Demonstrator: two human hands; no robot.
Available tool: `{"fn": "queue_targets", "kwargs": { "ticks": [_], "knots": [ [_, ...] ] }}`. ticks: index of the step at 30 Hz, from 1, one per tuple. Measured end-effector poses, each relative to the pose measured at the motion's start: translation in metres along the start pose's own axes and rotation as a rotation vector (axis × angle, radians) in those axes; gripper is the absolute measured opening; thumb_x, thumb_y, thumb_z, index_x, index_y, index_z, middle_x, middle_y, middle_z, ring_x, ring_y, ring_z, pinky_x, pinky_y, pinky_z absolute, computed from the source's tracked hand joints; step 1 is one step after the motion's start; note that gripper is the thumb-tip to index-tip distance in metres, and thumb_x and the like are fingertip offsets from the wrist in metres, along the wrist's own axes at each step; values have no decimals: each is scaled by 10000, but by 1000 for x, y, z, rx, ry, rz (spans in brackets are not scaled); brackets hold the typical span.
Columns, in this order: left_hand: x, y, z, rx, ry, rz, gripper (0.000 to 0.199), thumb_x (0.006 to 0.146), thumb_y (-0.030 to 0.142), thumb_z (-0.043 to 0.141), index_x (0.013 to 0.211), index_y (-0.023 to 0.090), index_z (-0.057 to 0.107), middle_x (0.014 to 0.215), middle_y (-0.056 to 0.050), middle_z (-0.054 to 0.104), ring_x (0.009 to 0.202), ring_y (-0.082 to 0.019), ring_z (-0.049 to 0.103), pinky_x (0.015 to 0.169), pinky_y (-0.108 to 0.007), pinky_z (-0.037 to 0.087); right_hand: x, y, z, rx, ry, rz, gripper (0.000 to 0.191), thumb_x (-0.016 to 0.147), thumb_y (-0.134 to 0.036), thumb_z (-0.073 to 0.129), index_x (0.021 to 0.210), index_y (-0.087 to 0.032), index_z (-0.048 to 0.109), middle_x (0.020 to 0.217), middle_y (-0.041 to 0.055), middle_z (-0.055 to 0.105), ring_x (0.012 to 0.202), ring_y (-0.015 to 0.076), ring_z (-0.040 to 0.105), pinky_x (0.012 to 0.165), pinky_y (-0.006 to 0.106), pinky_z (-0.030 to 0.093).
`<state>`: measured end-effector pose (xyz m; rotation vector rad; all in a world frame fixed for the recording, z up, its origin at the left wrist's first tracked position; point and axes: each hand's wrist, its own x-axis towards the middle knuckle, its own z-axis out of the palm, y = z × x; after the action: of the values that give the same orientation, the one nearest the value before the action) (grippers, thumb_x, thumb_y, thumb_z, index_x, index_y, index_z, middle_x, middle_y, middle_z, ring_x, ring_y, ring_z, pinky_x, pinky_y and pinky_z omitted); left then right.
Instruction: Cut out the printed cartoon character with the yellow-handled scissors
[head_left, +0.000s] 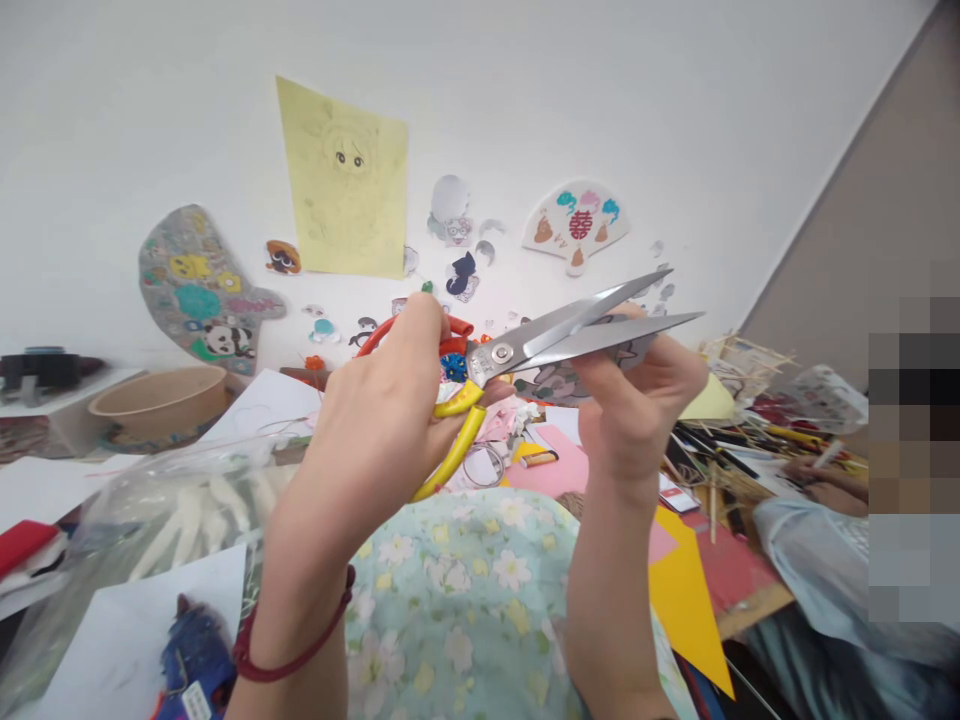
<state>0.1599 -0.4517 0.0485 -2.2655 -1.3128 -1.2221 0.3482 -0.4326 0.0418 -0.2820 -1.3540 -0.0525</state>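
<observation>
The left hand grips scissors whose parted blades rise rightward across patterned paper pinched by the right hand.

The left hand is gripping scissors, the 2 blades standing apart; the right hand is holding a printed paper piece behind them. A dark-red bracelet is circling the left wrist. On the wall, a yellow drawing is hanging left of a fan-shaped cutout.
</observation>
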Motion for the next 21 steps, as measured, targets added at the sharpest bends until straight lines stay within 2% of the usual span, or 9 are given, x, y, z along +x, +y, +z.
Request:
{"fn": "queue_targets", "kwargs": {
  "ticks": [8, 21],
  "knots": [
    [-1, -2, 0, 12, 21, 8, 343, 910, 554, 538, 980, 256, 383, 1018, -57, 686, 873, -272, 716, 613, -336, 435, 1, -3, -3, -4, -24, 12, 100, 757, -143, 740, 753, -240, 716, 694, -41, 634, 686, 118, 582, 635, 282, 494],
    [-2, -1, 0, 35, 9, 4, 316, 902, 520, 544, 998, 251, 409, 1010, -68, 687, 750, -253, 675, 579, -343, 386, 2, -3, -7, -45, -38, 29, 88, 743, -164, 745, 733, -243, 706, 702, -32, 640, 692, 128, 599, 639, 299, 490]
  ]
}}
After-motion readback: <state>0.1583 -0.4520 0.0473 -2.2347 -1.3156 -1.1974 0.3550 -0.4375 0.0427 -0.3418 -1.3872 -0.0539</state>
